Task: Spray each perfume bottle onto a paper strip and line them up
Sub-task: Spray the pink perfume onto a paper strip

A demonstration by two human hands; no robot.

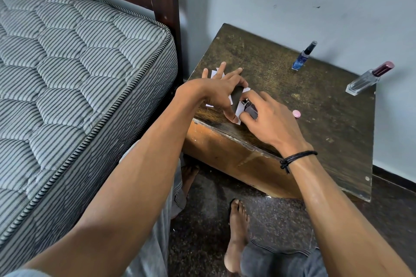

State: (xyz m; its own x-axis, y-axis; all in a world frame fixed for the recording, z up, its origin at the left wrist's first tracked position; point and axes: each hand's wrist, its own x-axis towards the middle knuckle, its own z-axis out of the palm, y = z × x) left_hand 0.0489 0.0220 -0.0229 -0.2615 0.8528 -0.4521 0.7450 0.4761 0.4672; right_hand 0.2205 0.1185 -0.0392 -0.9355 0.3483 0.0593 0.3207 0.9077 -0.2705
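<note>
We see the left hand (221, 90) spread flat over several white paper strips (247, 90) at the near left corner of the dark wooden worktop (326, 130), fingers straight and fanned, the thumb pressing one strip down near the edge. The right hand (267, 117), with a black cord bracelet (297, 157) at the wrist, curls around a small dark perfume bottle (249, 108), its nozzle close to that strip. A pink cap (296, 113) lies on the worktop just beside the right hand. Well apart, near the wall, a blue spray bottle (300, 59) stands upright, and a clear bottle with a maroon cap (365, 80) sits at the far right edge. A striped mattress (78, 63) lies to our left.
</note>
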